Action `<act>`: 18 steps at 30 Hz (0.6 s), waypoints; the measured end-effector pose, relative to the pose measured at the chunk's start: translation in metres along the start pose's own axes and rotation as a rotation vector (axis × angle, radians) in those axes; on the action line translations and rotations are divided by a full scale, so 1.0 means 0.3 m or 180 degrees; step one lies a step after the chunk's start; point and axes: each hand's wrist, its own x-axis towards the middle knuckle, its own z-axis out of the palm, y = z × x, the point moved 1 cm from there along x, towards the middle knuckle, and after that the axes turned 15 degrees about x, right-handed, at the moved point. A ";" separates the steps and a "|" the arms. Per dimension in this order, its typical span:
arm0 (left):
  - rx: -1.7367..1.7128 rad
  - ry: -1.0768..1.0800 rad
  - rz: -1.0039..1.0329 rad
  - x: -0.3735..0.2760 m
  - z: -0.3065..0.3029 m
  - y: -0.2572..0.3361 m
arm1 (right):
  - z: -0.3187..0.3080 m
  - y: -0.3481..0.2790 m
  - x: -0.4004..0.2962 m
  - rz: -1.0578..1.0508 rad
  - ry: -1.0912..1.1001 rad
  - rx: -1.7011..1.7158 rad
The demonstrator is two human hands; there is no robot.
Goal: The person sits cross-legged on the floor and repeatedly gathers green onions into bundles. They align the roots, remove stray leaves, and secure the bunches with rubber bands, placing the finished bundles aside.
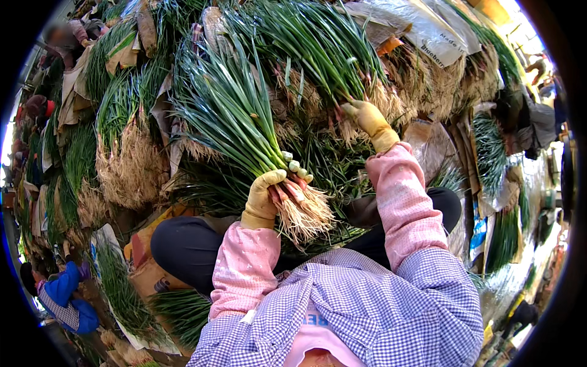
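Note:
My left hand (270, 195), in a yellow rubber glove, is closed around a bunch of green onions (243, 124) just above the pinkish bulbs. The long green leaves fan up and left, and the pale roots (309, 218) hang below the fist towards my lap. Farther up and right, my right hand (369, 119), gloved likewise, has its fingertips at the stalk bases of a heap of green onions (307, 46). Whether those fingers pinch any stalks is hidden. Loose green leaves (330, 160) litter the ground between the hands.
Rooted bundles of green onions (133, 142) lie at the left, more (426, 78) at the upper right under printed plastic sheeting (412, 23). My bent knees (183, 247) flank the work. Cardboard (153, 275) lies at lower left. A person in blue (69, 296) and other people are nearby.

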 end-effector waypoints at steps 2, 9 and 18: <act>0.0004 -0.0104 -0.0045 0.017 0.015 -0.008 | -0.042 0.141 0.053 0.0460 0.0467 -0.0769; 0.0115 0.0043 -0.0142 0.005 -0.003 0.001 | 0.048 0.126 0.010 0.0211 0.0585 -0.1251; 0.0100 -0.0024 -0.0251 0.023 -0.022 -0.018 | 0.045 0.065 0.048 0.0380 0.0629 -0.2140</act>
